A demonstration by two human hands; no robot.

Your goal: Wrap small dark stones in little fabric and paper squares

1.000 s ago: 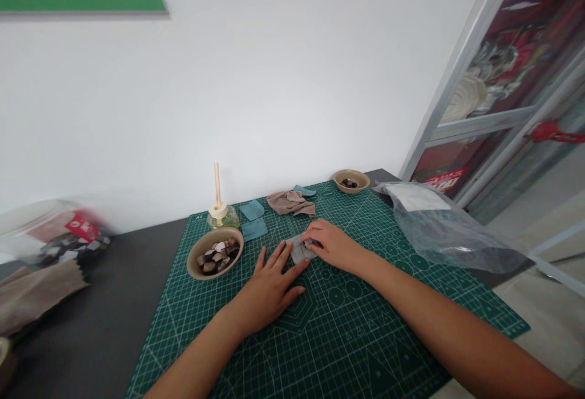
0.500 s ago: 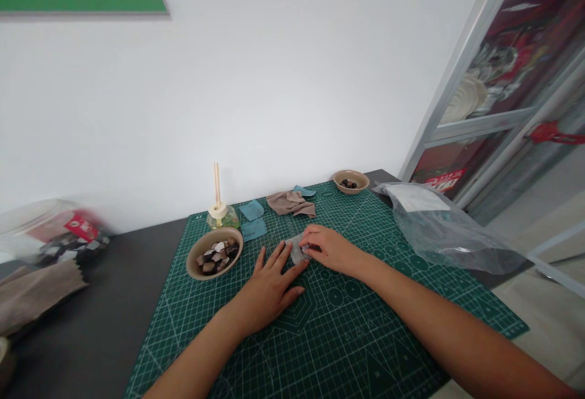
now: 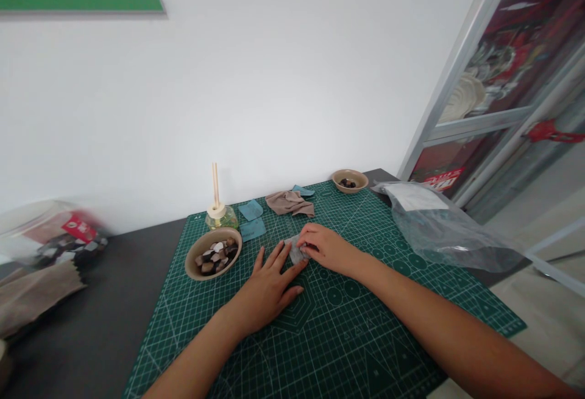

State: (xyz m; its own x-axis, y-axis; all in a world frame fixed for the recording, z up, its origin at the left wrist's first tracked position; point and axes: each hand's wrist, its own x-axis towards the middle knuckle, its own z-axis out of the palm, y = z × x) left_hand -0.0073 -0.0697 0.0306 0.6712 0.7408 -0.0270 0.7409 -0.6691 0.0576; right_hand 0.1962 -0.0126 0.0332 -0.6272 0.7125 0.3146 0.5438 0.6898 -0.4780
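Note:
My left hand (image 3: 269, 289) lies flat with fingers spread on the green cutting mat (image 3: 379, 326), its fingertips on the edge of a small grey sheet (image 3: 297, 251) that looks like sandpaper. My right hand (image 3: 325, 247) is closed in a pinch over that sheet, fingertips down on it. Whatever the pinch holds is hidden by the fingers. Left of my left hand stands a beige bowl (image 3: 191, 262) of brown, black and white stone pieces.
Behind lie two blue sheets (image 3: 252, 228), a crumpled brown cloth (image 3: 290, 203) and a diffuser bottle (image 3: 222, 216) with sticks. A smaller bowl (image 3: 338, 180) holds dark stones. A clear plastic bag (image 3: 439, 228) lies right; a bag of stones (image 3: 68, 243) sits far left.
My right fingertips have shifted slightly to the left across the grey sheet. My left hand stays in place on the mat.

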